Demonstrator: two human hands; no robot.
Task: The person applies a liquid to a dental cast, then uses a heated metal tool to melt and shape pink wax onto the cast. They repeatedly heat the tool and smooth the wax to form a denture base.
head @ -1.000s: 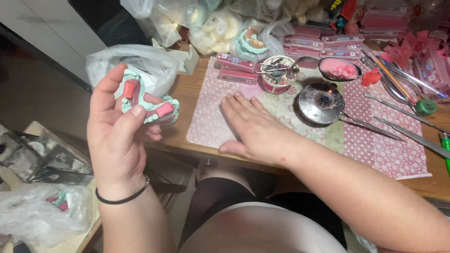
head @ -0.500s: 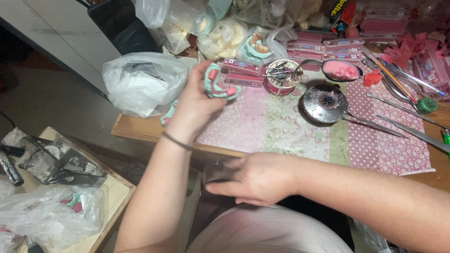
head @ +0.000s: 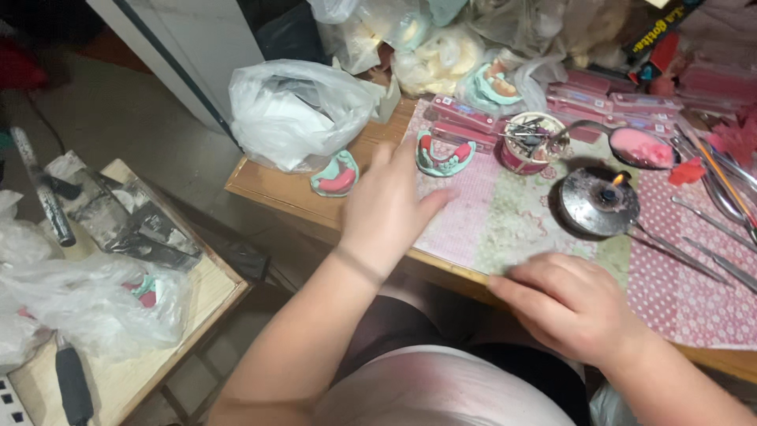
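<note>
At centre frame my left hand (head: 386, 209) hangs over the near edge of the wooden table (head: 260, 183), fingers spread and loose, gripping nothing. Just beyond its fingertips, upper centre, a mint-green dental mould with pink wax rims (head: 445, 154) lies on the pink-and-green patterned mat (head: 505, 225); I cannot tell whether the fingers touch it. A second mint-green mould with pink wax (head: 336, 175) sits to the left of the hand on bare wood, just beside a crumpled white plastic bag (head: 296, 110).

Lower right, my right hand (head: 572, 304) rests knuckles-up on the mat's near edge, fingers curled under, blurred; whether it grips anything I cannot tell.

Right of centre, a small round metal spirit lamp (head: 601, 203) burns with a small flame. Behind it, a short round tin (head: 527, 142) holds metal tools, and a metal spoon of pink wax (head: 643, 146) lies to its right. Slim metal instruments (head: 694, 256) lie across the mat at the right edge. Flat pink wax sheets (head: 607, 99) are stacked at upper right.

Lower left, a low wooden side table (head: 130, 379) carries clear plastic bags (head: 87, 304) and dark tools (head: 134, 229).
</note>
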